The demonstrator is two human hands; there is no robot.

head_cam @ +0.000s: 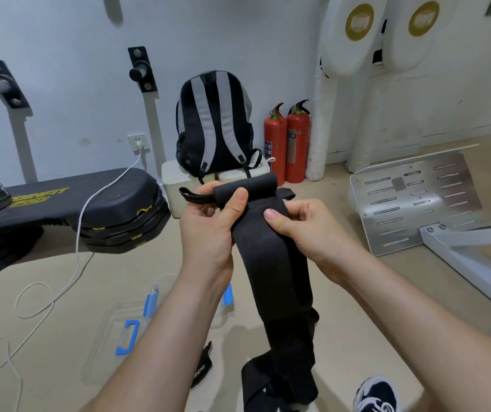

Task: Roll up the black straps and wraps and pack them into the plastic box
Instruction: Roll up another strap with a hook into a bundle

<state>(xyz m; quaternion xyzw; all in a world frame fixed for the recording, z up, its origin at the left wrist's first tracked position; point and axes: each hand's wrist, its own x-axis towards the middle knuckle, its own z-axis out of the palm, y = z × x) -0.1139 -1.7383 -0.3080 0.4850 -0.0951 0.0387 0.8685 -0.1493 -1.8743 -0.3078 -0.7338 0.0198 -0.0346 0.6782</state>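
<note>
Mid-air, L-grip (208,230), R-grip (306,230) pinch wrap (274,263) (part-rolled).

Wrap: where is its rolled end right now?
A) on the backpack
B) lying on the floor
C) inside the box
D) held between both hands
D: the left hand and right hand both grip the wrap near its rolled top, and the rest hangs down.

I get just 1 view: a wide-angle camera worn on the person's head, facing forward and tilted down. It sits close above the left hand (208,224) and right hand (309,230), which hold the long black fabric wrap (279,281) at frame centre. The beige floor (113,272) fills the lower half; the pale blue-white wall (74,55) and black-and-grey backpack (214,123) stand farther off, straight ahead.
</note>
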